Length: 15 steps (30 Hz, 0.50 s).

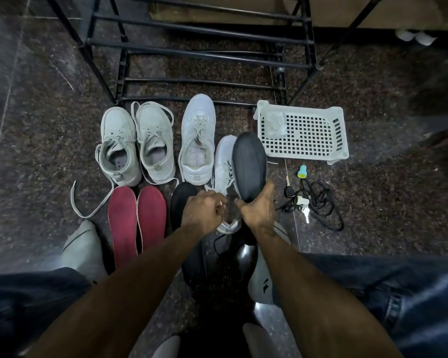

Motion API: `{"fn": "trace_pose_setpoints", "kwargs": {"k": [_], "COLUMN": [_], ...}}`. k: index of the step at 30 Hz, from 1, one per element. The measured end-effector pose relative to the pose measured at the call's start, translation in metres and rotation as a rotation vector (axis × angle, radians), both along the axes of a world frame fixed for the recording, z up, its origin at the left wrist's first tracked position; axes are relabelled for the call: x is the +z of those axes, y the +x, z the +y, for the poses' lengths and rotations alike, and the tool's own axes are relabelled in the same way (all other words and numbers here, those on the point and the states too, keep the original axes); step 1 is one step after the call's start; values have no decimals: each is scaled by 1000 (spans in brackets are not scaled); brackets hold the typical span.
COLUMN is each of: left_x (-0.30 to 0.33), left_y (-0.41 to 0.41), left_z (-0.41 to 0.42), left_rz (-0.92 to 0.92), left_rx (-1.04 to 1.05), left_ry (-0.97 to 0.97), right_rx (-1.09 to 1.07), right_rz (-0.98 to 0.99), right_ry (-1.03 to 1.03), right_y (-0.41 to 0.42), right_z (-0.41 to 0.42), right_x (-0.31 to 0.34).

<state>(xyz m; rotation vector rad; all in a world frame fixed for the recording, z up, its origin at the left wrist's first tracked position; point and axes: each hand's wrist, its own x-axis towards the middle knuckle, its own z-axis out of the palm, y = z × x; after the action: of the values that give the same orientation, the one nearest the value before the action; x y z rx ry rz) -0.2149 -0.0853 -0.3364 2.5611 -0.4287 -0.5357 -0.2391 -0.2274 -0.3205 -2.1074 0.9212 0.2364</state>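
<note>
Head view shows the right hand (259,210) with its fingers curled around the near end of a black insole (250,164). The insole points away from the person and lies over the right side of a white shoe (224,161). The left hand (204,210) is just beside the right one and grips this shoe at its opening with bent fingers. The shoe stands on the dark floor (49,151), between the person's knees and a black rack (204,47).

A second black insole (184,200) lies on the floor under the left wrist. To its left are two red insoles (137,220), and behind them two grey shoes (137,148) and another white shoe (198,140). On the right there is a white basket (303,130) and, nearer, keys on a black cord (318,202).
</note>
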Motion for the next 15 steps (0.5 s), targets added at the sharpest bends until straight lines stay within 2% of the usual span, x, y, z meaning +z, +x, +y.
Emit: {"fn": "trace_pose_setpoints", "kwargs": {"k": [2, 6, 10, 15], "left_x": [-4, -8, -10, -17], "left_y": [3, 17, 35, 42], "left_z": [-3, -15, -21, 3], "left_rz": [-42, -37, 83, 74], "left_rx": [93, 148, 180, 177], "left_ry": [-7, -6, 48, 70], "right_rx": [22, 8, -15, -8], "right_rz": [10, 9, 22, 40], "right_ry": [-78, -168, -159, -121], "right_y": [-1, 4, 11, 18], "right_z": [4, 6, 0, -27], "right_x": [-4, -10, -15, -16]}}
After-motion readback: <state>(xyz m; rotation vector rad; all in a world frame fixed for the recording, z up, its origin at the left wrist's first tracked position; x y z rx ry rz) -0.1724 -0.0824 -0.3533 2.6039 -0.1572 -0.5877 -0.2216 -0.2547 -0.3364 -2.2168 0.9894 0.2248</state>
